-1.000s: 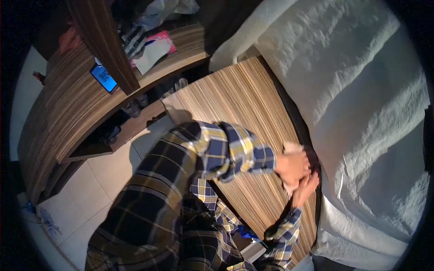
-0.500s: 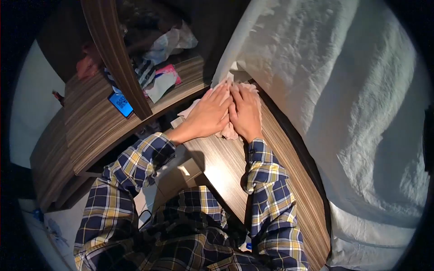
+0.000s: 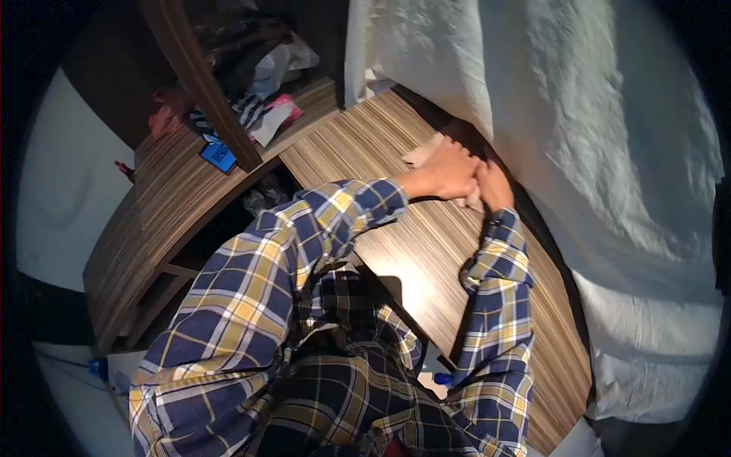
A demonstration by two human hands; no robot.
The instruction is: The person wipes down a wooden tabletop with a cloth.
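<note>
A pinkish cloth (image 3: 423, 151) lies bunched on the striped wooden top (image 3: 426, 251), near its edge by the white fabric. My left hand (image 3: 451, 170) presses on the cloth with fingers bent over it. Right beside it, my right hand (image 3: 493, 184) touches the left hand's fingertips and rests at the cloth's right end. The fingers of both hands are drawn together, and part of the cloth is hidden under them.
White fabric (image 3: 579, 152) hangs along the right. At the left, a curved wooden surface (image 3: 152, 206) holds a phone with a lit blue screen (image 3: 218, 156), a red cloth (image 3: 169, 113) and plastic bags (image 3: 282, 65). A dark upright panel (image 3: 205, 84) rises there.
From the top's far end, both hands have moved right and nearer with the cloth, after being lower along the right edge earlier. The cloth is now more bunched than half a second ago.
</note>
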